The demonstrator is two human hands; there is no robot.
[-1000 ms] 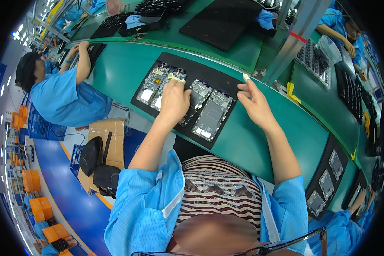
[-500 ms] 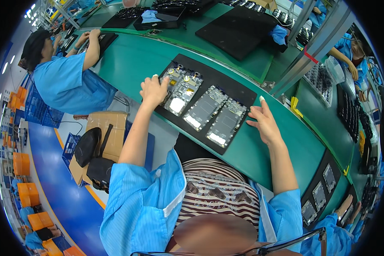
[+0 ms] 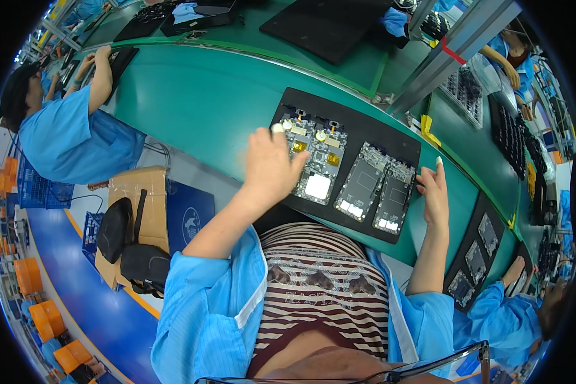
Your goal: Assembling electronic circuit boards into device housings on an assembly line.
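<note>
A flat black tray (image 3: 363,134) lies at an angle on the green bench, carrying several circuit boards. Two populated boards (image 3: 331,158) with gold patches and white round parts sit on its left half. On the right half lie two darker boards (image 3: 361,182) with shiny lower ends. My left hand (image 3: 270,165) is bent round the tray's left edge, thumb toward the nearest board; its fingers are slightly blurred. At the opposite edge, my right hand (image 3: 434,192) has its index finger stretched out and other fingers against or very near the tray. White covers show on both index fingertips.
Another black tray with boards (image 3: 473,259) lies at the right. A metal post (image 3: 451,54) rises beyond the bench's far edge. At left, a co-worker (image 3: 77,131) works at the same bench. A cardboard box with black bags (image 3: 150,221) stands on the floor.
The tray and its boards have shifted right along the bench, with both hands moving alongside. The whole view has also swung somewhat, so the background sits farther left.
</note>
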